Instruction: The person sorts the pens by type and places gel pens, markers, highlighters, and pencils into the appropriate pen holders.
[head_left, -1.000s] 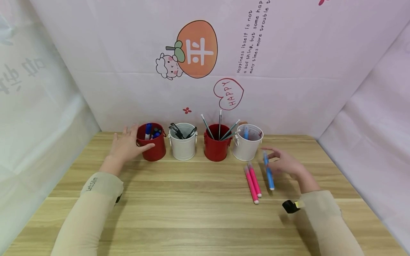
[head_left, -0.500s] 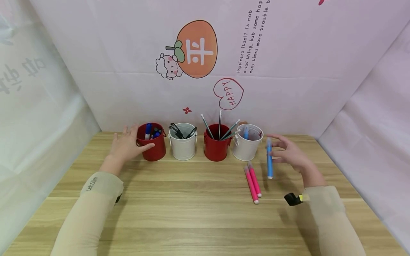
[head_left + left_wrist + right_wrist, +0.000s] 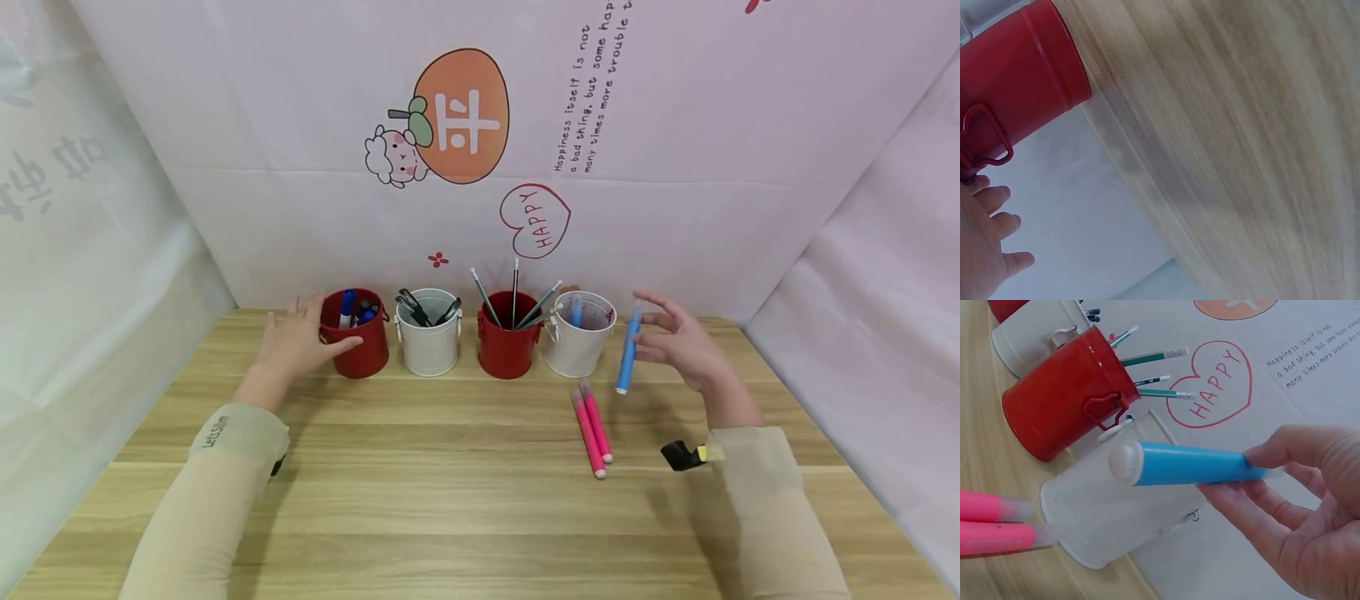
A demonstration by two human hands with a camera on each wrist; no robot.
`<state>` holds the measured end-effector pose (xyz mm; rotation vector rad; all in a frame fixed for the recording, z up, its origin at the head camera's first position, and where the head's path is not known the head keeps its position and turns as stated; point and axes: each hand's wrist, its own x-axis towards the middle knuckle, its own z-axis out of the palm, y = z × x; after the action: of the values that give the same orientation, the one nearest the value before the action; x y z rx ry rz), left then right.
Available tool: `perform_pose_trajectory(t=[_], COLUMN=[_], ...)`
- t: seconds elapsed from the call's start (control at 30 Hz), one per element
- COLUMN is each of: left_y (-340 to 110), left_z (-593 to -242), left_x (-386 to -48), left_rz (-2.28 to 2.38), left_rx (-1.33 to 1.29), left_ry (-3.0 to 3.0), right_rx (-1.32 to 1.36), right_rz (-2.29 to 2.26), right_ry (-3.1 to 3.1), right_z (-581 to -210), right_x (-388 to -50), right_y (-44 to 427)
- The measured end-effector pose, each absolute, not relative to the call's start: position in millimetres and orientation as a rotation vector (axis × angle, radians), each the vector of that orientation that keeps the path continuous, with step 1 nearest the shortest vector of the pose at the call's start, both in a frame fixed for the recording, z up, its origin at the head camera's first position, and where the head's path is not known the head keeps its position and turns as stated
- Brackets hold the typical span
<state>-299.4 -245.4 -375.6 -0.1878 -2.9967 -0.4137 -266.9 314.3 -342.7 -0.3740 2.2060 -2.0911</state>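
A blue marker is pinched between the thumb and fingers of my right hand, raised just right of the rightmost white bucket. In the right wrist view the white end of this marker points away from the hand, and the clear cap end is partly hidden by the fingers. My left hand rests against the left red bucket, thumb across its front and the other fingers spread out. That bucket holds blue and black markers. Another blue marker stands inside the rightmost white bucket.
Two pink markers lie side by side on the wooden table, in front of the rightmost bucket. Between the outer buckets stand a white bucket of black pens and a red bucket of pencils. A printed cloth hangs behind.
My right hand has lifted the blue marker off the table and moved it back, up beside the rightmost white bucket. The marker's tilt has changed. My left hand has stayed put.
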Motion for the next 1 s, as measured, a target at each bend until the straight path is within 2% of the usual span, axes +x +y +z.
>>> perform_pose_trajectory(t=[0.23, 0.57, 0.8, 1.0], left_y=[-246, -246, -246, -246], left_z=[-376, -376, -376, -376], left_x=[-299, -299, -301, -301], left_rz=[-0.425, -0.424, -0.389, -0.367], left_rx=[-0.184, -0.190, -0.196, -0.205], left_ry=[-3.000, -2.991, -2.989, -2.991], right_rx=[-0.339, 0.074, 0.241, 0.174], right_rz=[-2.452, -3.041, -3.183, -3.101], right_ry=[2.067, 1.755, 1.833, 2.044], right_z=[-342, -345, -352, -360], right_x=[-268, -282, -294, -301], right_y=[303, 282, 275, 268])
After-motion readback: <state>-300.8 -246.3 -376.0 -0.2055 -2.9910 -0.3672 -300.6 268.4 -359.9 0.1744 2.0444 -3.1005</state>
